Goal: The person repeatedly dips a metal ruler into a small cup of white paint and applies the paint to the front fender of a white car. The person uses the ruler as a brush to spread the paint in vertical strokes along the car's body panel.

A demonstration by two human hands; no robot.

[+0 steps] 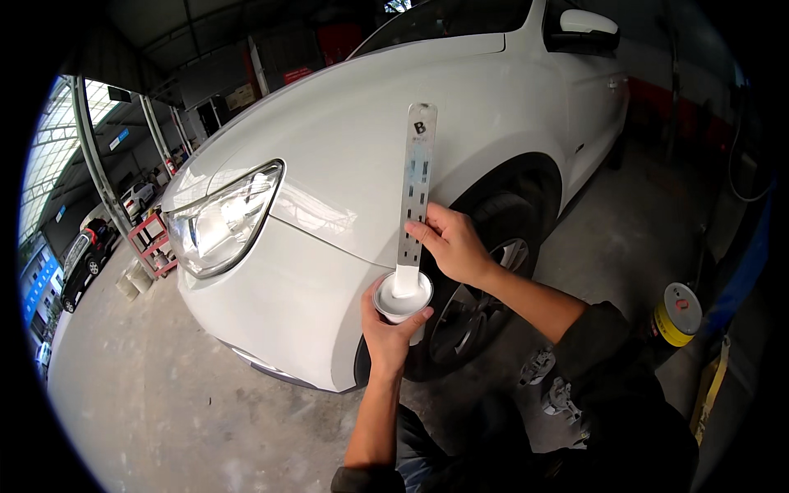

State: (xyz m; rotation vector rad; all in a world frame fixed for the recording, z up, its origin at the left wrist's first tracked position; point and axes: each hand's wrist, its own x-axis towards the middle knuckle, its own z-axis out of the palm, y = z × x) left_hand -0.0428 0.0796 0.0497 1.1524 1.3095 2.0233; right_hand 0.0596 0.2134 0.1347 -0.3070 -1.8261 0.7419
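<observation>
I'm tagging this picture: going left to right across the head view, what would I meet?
Black car → red rack → white car's headlight → cup of white liquid → right hand → yellow-banded tin.

The left hand [386,338] curls in a rounded grip, the left forearm [374,427] rising from the near edge. Farther off, the right hand [459,248] pinches between thumb and fingers, the right forearm [536,302] slanting from near right.

Daylight enters at ten o'clock through translucent, gridded roof panels [56,156], glaring off glossy white car bodywork [345,148]; two o'clock is dim; edges bow fisheye-fashion.
</observation>
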